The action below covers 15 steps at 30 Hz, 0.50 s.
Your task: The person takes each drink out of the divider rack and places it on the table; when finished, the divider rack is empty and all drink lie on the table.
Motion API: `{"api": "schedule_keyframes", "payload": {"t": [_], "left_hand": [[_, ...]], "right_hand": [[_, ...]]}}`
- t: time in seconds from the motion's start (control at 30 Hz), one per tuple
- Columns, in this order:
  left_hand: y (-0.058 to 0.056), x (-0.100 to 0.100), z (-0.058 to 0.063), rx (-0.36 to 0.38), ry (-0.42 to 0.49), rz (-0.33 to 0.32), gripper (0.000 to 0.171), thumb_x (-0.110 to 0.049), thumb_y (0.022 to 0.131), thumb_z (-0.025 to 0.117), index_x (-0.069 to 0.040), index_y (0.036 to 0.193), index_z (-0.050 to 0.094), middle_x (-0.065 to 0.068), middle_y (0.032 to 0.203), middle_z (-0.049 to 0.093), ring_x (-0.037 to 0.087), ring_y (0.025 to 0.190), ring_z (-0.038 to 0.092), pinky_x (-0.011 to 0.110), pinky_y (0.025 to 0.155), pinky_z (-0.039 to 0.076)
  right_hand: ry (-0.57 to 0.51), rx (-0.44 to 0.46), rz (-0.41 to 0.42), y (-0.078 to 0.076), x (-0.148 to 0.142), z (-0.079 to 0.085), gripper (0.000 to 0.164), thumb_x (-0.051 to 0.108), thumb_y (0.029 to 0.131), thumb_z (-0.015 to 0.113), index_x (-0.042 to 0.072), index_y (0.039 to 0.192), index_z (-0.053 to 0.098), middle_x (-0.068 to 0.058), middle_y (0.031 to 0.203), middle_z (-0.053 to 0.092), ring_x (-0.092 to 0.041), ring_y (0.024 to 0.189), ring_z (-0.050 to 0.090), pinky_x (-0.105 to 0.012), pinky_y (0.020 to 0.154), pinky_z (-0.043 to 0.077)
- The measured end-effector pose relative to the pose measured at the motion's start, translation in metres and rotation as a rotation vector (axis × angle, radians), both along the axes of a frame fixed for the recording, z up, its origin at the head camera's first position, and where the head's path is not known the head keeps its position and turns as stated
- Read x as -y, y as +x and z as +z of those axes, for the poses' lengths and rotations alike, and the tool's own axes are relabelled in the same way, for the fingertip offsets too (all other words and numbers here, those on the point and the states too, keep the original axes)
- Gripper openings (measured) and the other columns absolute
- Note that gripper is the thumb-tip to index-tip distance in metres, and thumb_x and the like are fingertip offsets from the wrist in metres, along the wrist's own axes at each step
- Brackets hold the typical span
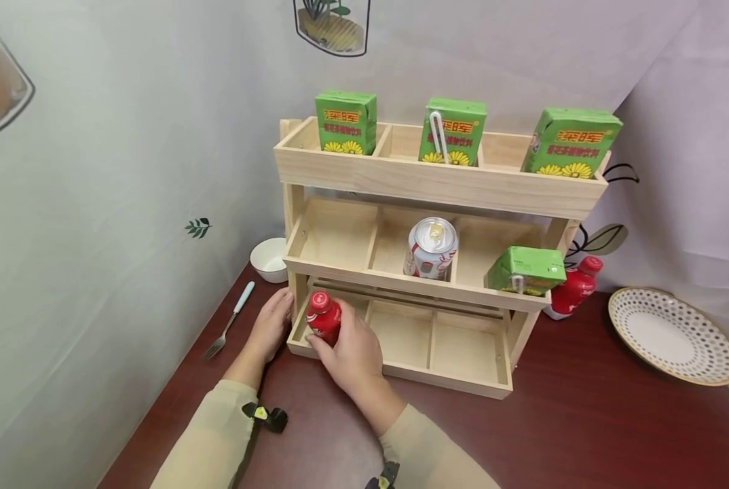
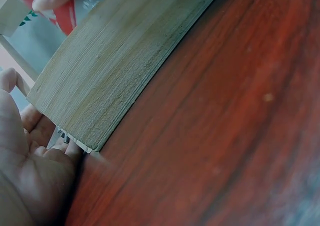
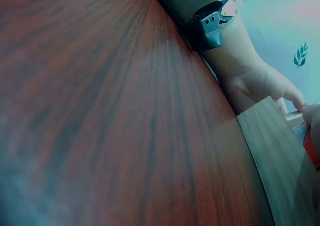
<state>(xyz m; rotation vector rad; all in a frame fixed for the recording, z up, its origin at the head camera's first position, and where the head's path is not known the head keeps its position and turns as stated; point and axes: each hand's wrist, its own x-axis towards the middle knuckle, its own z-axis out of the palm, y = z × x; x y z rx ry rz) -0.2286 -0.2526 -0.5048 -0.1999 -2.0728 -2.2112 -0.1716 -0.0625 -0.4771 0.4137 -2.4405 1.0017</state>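
Observation:
In the head view my right hand [image 1: 355, 350] grips a small red bottle [image 1: 324, 316] with a red cap, thumb and fingers round its sides. The bottle stands nearly upright in or just over the left compartment of the bottom tier of a wooden three-tier rack [image 1: 401, 268]. Whether its base touches the wood is hidden. My left hand [image 1: 271, 324] rests against the rack's left side, fingers pointing away from me. From the left wrist, that hand [image 2: 37, 161] shows beside the corner of the wooden tray [image 2: 130, 60], with part of the red bottle [image 2: 67, 15] above.
Green drink cartons [image 1: 347, 123] fill parts of the top tier. The middle tier holds a silver-white can [image 1: 432, 248] and a tilted green carton [image 1: 526, 270]. Another red bottle [image 1: 575, 288] and a dotted plate [image 1: 673, 336] lie right; a white bowl [image 1: 271, 260] and fork [image 1: 231, 319] left.

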Motion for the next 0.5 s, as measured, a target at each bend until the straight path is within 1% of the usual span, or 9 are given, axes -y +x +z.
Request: {"api": "schedule_keyframes", "payload": {"t": [0.1, 0.23, 0.4, 0.5], "left_hand": [[0.0, -0.001, 0.001, 0.003, 0.003, -0.007, 0.048, -0.033, 0.104, 0.042, 0.005, 0.133, 0.047, 0.022, 0.13, 0.05, 0.018, 0.113, 0.055, 0.025, 0.093, 0.045], [0.0, -0.002, 0.001, 0.014, 0.003, -0.006, 0.048, -0.033, 0.104, 0.043, 0.005, 0.133, 0.047, 0.023, 0.13, 0.05, 0.018, 0.112, 0.055, 0.025, 0.093, 0.045], [-0.001, 0.0, 0.001, 0.018, -0.004, 0.0, 0.049, -0.034, 0.104, 0.044, 0.004, 0.134, 0.047, 0.022, 0.131, 0.05, 0.019, 0.114, 0.054, 0.026, 0.095, 0.045], [0.0, 0.0, 0.0, 0.026, -0.013, 0.007, 0.049, -0.035, 0.104, 0.043, 0.003, 0.134, 0.047, 0.02, 0.132, 0.05, 0.019, 0.116, 0.053, 0.026, 0.095, 0.044]], "right_hand": [[-0.099, -0.028, 0.013, 0.001, -0.004, 0.001, 0.076, 0.048, 0.074, 0.081, 0.02, 0.135, 0.047, 0.002, 0.117, 0.062, -0.015, 0.102, 0.062, -0.038, 0.081, 0.052], [-0.233, -0.08, 0.049, 0.002, -0.009, 0.002, 0.076, 0.045, 0.074, 0.082, 0.018, 0.137, 0.048, 0.004, 0.123, 0.059, -0.012, 0.109, 0.059, -0.036, 0.087, 0.051], [-0.385, -0.119, 0.15, 0.005, -0.014, 0.002, 0.077, 0.036, 0.075, 0.084, 0.017, 0.14, 0.046, 0.003, 0.123, 0.057, -0.012, 0.111, 0.057, -0.034, 0.093, 0.048], [-0.459, -0.139, 0.228, 0.006, -0.016, 0.001, 0.079, 0.025, 0.074, 0.085, 0.012, 0.14, 0.044, -0.002, 0.122, 0.056, -0.016, 0.11, 0.056, -0.034, 0.094, 0.047]]}}
